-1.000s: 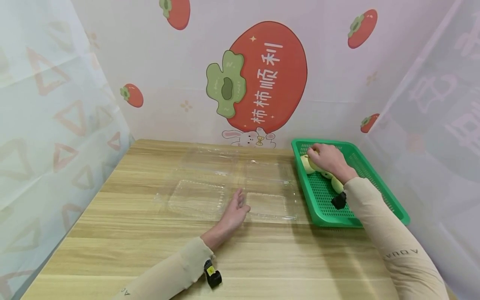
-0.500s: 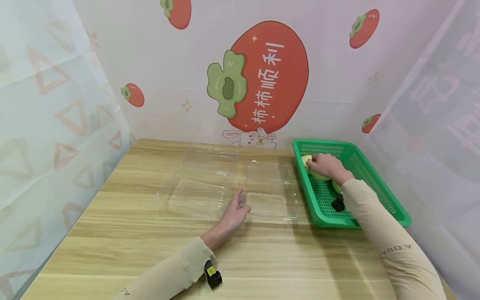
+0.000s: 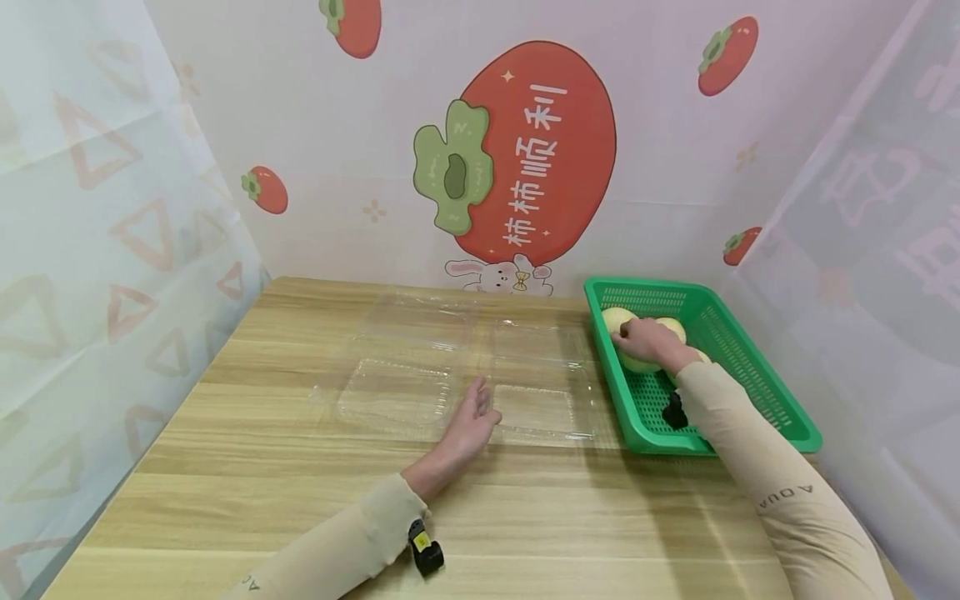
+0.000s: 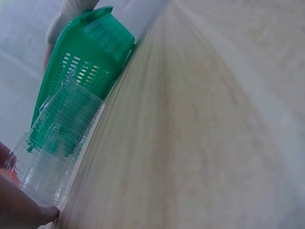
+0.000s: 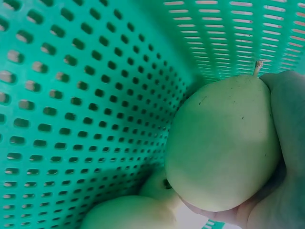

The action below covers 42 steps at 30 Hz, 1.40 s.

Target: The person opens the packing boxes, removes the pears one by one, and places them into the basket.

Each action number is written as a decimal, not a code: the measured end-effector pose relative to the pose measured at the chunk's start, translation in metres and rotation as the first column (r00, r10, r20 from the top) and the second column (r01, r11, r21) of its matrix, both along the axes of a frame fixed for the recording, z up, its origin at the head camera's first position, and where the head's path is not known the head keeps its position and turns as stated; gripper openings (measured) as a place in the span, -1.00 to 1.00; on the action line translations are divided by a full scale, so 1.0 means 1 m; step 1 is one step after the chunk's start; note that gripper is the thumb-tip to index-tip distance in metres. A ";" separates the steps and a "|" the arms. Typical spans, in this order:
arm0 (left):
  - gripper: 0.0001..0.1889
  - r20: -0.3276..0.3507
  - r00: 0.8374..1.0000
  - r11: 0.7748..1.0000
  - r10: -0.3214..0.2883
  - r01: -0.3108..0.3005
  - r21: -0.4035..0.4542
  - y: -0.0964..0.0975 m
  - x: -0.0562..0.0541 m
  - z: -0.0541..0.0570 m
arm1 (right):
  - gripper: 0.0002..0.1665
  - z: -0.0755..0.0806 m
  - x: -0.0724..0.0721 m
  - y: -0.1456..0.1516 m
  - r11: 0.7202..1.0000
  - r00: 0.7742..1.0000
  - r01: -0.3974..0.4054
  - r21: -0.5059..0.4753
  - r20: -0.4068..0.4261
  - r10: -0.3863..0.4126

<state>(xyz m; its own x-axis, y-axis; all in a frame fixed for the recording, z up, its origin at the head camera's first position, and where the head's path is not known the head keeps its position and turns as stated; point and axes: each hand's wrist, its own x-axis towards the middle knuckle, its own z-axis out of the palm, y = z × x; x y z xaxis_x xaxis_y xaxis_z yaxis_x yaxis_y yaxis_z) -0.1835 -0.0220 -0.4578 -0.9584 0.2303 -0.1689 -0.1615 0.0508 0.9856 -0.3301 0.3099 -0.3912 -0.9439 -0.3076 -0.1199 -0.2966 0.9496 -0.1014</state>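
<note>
While pears [image 3: 617, 318] fill basket [image 3: 757, 392], hands rest.

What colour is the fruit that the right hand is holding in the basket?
Pale green, with a short stalk; the pear shows best in the right wrist view.

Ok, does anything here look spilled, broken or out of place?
Nothing stands out. The pears sit inside the green basket, the right hand grips one, and the left hand rests at the clear trays.

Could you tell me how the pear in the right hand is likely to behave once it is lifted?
The pear looks round and smooth, so it would probably roll if set down. It likely feels firm, yet could bruise against the basket.
</note>
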 end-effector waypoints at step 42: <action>-0.62 -0.278 0.958 0.978 -0.074 0.015 -0.208 -0.043 -0.034 0.097 | -0.62 0.054 0.020 -0.008 0.984 0.966 -0.108 -0.143 -0.250 0.070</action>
